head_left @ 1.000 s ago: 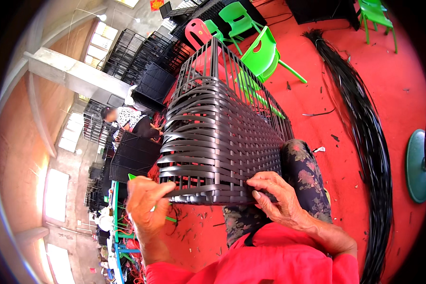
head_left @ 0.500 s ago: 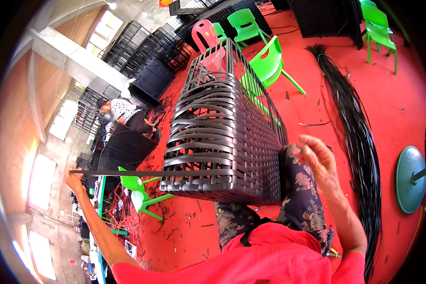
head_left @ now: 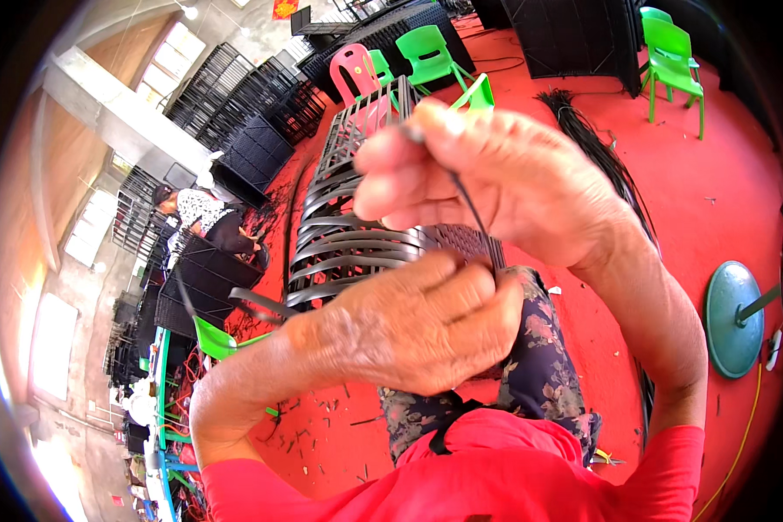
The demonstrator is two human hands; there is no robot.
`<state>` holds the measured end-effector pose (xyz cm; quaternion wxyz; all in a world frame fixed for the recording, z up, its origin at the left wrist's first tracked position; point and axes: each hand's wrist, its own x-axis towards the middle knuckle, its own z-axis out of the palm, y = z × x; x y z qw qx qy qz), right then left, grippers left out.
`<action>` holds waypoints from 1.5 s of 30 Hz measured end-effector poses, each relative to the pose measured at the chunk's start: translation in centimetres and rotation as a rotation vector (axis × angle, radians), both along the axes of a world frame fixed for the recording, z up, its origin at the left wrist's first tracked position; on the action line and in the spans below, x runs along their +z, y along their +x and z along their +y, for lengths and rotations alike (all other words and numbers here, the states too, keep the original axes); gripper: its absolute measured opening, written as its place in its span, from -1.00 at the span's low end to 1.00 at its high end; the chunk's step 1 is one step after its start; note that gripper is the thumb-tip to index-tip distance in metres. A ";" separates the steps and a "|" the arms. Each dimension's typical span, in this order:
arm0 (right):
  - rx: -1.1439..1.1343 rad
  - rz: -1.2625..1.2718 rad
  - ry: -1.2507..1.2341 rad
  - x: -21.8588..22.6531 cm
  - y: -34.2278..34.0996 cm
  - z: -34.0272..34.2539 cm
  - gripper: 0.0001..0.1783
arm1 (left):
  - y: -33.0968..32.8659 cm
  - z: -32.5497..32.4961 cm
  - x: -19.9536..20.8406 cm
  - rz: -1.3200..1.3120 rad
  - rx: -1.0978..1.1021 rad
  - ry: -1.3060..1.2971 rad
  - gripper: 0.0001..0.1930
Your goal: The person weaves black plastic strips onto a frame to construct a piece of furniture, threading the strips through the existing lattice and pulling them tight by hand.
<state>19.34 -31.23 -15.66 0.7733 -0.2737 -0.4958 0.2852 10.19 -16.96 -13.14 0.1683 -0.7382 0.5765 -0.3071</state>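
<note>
A metal frame partly woven with black rattan strips (head_left: 344, 235) leans against my lap, running away from me. My right hand (head_left: 487, 178) is raised close to the camera, its fingers pinched on a thin black strand (head_left: 477, 217) that runs down toward the frame. Just below it, my left hand (head_left: 418, 326) is closed around the near edge of the weave, where the same strand passes. Both hands hide most of the frame's near end.
Green chairs (head_left: 670, 52) and a pink chair (head_left: 357, 74) stand on the red floor. A long bundle of black strands (head_left: 609, 174) lies at right near a round teal stand base (head_left: 732, 317). Another person (head_left: 200, 217) works at left among stacked black frames (head_left: 244, 96).
My left arm, stretched far out to the left half a second ago, has come back to the frame's near edge. My right hand has risen from the frame toward the camera, pulling the strand.
</note>
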 end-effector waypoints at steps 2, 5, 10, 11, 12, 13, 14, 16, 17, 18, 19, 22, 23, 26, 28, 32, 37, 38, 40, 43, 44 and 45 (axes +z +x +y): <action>0.178 0.226 0.241 0.1 0.7 -1.2 -0.64 | -0.1 0.3 -0.4 0.061 0.050 0.128 -0.66; 0.229 0.373 0.519 -1.0 5.2 -5.7 -0.67 | 0.3 2.6 -0.2 0.034 0.130 0.069 -0.59; -0.233 0.560 0.628 -7.6 11.0 -14.9 -0.71 | 0.6 6.0 2.9 -0.107 0.383 0.141 -0.59; -0.341 0.617 0.595 -9.2 11.7 -16.1 -0.80 | 0.8 6.9 3.0 -0.158 0.427 0.158 -0.59; -0.437 0.672 0.632 -10.8 12.1 -18.0 -0.79 | 1.1 7.4 3.4 -0.183 0.423 0.157 -0.60; -0.519 0.734 0.670 -12.9 13.0 -19.3 -0.78 | 1.1 7.7 3.8 -0.170 0.468 0.157 -0.61; -0.438 0.787 0.679 -15.2 14.2 -20.6 -0.79 | 1.3 8.6 4.2 -0.186 0.491 0.182 -0.62; -0.416 0.872 0.742 -21.7 17.2 -26.4 -0.83 | 2.5 9.5 4.3 -0.229 0.519 0.194 -0.65; -0.485 0.909 0.794 -25.8 18.6 -30.3 -0.85 | 3.8 9.9 3.9 -0.220 0.503 0.189 -0.65; -0.569 0.953 0.773 -28.9 19.4 -31.7 -0.86 | 4.2 10.6 4.0 -0.195 0.559 0.184 -0.66; -0.655 0.995 0.748 -32.0 19.6 -33.1 -0.87 | 4.6 11.1 4.2 -0.170 0.614 0.176 -0.66; -0.787 1.055 0.761 -43.8 19.6 -43.6 -0.81 | 6.6 12.1 4.5 -0.145 0.583 0.186 -0.65; -0.887 1.135 0.781 -46.4 18.3 -45.6 -0.82 | 7.4 12.5 4.3 -0.138 0.580 0.178 -0.65; -0.975 1.306 0.713 -52.0 14.2 -45.8 -0.89 | 8.4 13.2 4.4 -0.172 0.636 0.221 -0.64; -1.035 1.345 0.627 -54.8 11.0 -44.0 -0.91 | 9.3 13.7 4.3 -0.167 0.668 0.257 -0.64; -1.155 1.343 0.461 -56.8 5.5 -40.6 -0.86 | 9.7 12.0 5.5 0.294 0.688 0.086 -0.71; -1.234 1.301 0.322 -56.5 2.0 -35.6 -0.76 | 5.5 7.4 6.6 0.504 0.440 -0.921 -0.78; -1.369 1.332 0.223 -56.0 1.2 -34.5 -0.75 | 4.2 7.1 6.1 0.447 0.481 -0.839 -0.82; -1.404 1.189 0.057 -59.2 -1.1 -37.1 -0.84 | 1.4 7.3 5.4 0.511 0.459 -0.582 -0.81; -1.396 1.211 0.024 -54.5 1.1 -29.8 -0.88 | -2.3 5.9 3.6 0.582 0.503 -0.162 -0.68; -1.289 1.145 -0.002 -53.7 1.0 -29.5 -0.81 | -2.6 5.5 2.4 0.547 0.548 -0.166 -0.65; -1.337 1.173 -0.077 -53.1 1.6 -28.9 -0.83 | -2.7 5.2 1.4 0.512 0.592 -0.171 -0.62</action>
